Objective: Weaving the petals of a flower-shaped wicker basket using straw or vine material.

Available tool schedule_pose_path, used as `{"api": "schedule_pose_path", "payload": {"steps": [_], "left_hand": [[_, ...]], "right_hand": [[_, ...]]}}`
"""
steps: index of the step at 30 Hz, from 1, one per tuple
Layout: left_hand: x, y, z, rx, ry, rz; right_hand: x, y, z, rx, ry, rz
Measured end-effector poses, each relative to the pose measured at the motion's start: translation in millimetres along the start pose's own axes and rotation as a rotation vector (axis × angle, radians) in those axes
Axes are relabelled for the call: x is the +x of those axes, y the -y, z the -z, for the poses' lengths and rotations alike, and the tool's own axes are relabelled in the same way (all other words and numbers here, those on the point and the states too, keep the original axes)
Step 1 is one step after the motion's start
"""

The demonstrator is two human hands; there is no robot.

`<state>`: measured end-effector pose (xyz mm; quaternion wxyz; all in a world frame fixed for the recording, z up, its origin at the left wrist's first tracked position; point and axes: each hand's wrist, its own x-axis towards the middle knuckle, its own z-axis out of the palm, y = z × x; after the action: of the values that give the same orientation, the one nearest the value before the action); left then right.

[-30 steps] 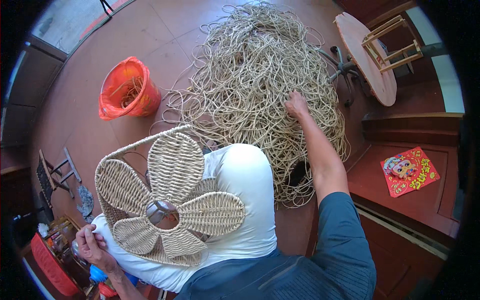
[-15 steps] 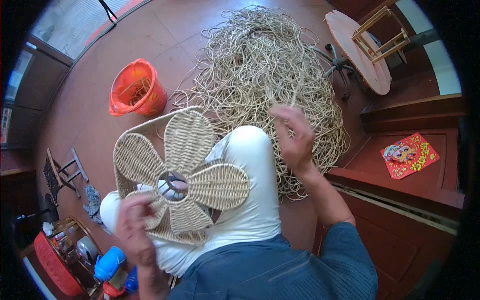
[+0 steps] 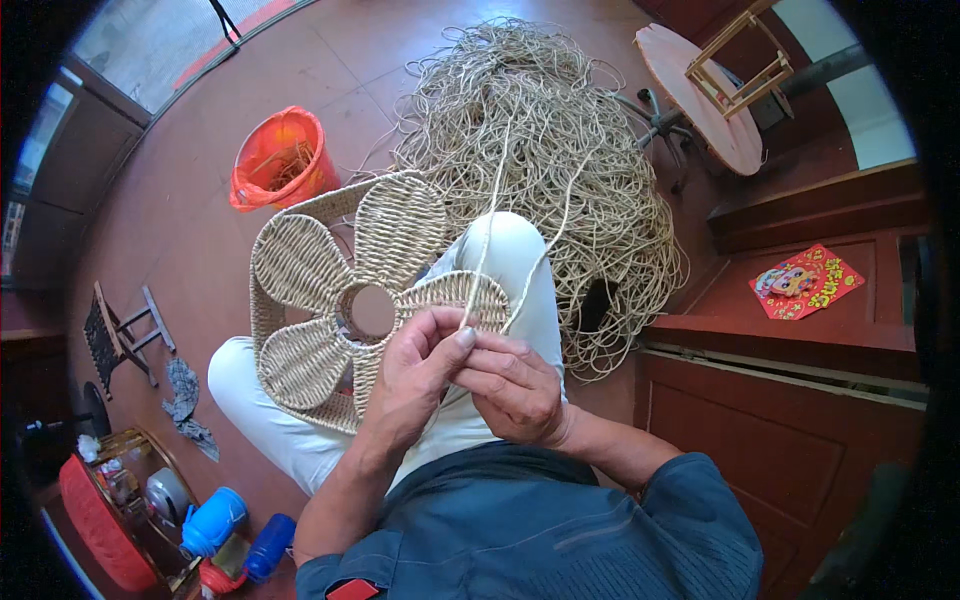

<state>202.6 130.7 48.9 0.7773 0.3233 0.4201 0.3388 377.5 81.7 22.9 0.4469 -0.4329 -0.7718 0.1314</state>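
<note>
Over my lap lies a woven flower-shaped piece [image 3: 300,262], its straw petals set round an open ring [image 3: 352,322] and backed by a woven rim. Above its right petal, my left hand [image 3: 420,350] and my right hand [image 3: 515,385] meet, fingertips pinched together. Between them they hold a pale straw cord [image 3: 487,225]. Two strands of it run up from my fingers toward the big heap of cord [image 3: 540,130] on the floor ahead. The exact spot where the cord sits between my fingertips is partly hidden.
An orange-lined bucket [image 3: 318,170] with brown scraps stands left of the heap. A round board with a small wooden stool [image 3: 735,85] is at the far right. A folding stool [image 3: 110,335], a blue jug [image 3: 213,522] and a blue bottle [image 3: 270,545] are at left. A red paper decoration [image 3: 806,282] lies at right.
My hands, apart before, have come together over the right petal with the cord between them. In the picture, the flower piece now sits slightly higher and further right.
</note>
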Motion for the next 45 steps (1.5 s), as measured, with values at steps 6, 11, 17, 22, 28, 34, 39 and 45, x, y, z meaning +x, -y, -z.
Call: {"api": "schedule_pose_path", "payload": {"steps": [6, 11, 17, 22, 28, 34, 39, 45], "left_hand": [[-11.6, 9.7, 19.2, -0.090, -0.065, -0.132], [-29.4, 14.8, 9.3, -0.176, 0.040, -0.057], [-68.0, 21.9, 11.9, 0.195, 0.169, 0.191], [-121.9, 6.7, 89.9, 0.299, -0.243, -0.020], [-209.7, 8.6, 233.1, 0.341, -0.865, -0.114], [-326.3, 54.3, 402.1, 0.115, -1.206, -0.049], [-418.5, 83.5, 511.5, 0.071, -1.516, -0.033], [-513.8, 90.4, 589.7, -0.134, -1.791, -0.037]], "right_hand": [[-24.3, 12.1, 22.2, 0.030, -0.083, -0.036], [-26.0, 26.7, 15.7, 0.964, 0.194, -0.990], [11.5, -27.2, 16.6, 1.484, -0.069, -1.292], [57.7, -117.4, 68.9, 1.776, -0.283, -1.271], [88.4, -215.9, 106.7, 1.654, -0.426, -1.264], [86.8, -257.7, 100.1, 1.498, -0.441, -1.249], [80.1, -271.4, 83.0, 1.248, -0.506, -1.251], [68.7, -278.7, 93.0, 1.282, -0.596, -1.251]]}}
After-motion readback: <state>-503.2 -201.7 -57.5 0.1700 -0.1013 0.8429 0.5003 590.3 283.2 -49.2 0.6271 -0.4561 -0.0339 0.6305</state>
